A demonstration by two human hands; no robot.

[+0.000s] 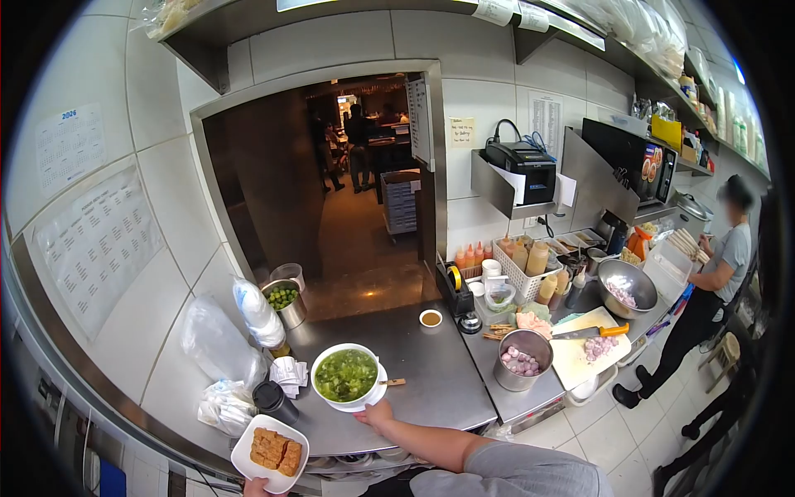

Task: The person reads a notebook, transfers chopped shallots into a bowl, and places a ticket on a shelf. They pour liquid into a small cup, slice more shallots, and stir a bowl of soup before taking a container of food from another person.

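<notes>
My right hand point(377, 414) is closed on the rim of the white plate point(361, 402) under a white bowl of green soup point(345, 373). A wooden spoon handle point(392, 383) sticks out at the bowl's right side. At the lower left, my left hand point(258, 487) holds the edge of a white square dish point(242, 455) with browned food pieces point(275, 451) in it. The fingers of my left hand are partly hidden beneath the dish. A black-lidded cup point(275, 401) stands just behind this dish, and crumpled white paper point(289, 374) lies left of the bowl.
A small sauce bowl point(430, 318) sits on the steel counter. To the right are a cutting board point(571, 364) with an orange-handled knife point(604, 331), a steel pot point(525, 358) and a steel bowl point(627, 286). A person point(720, 273) stands at the far right.
</notes>
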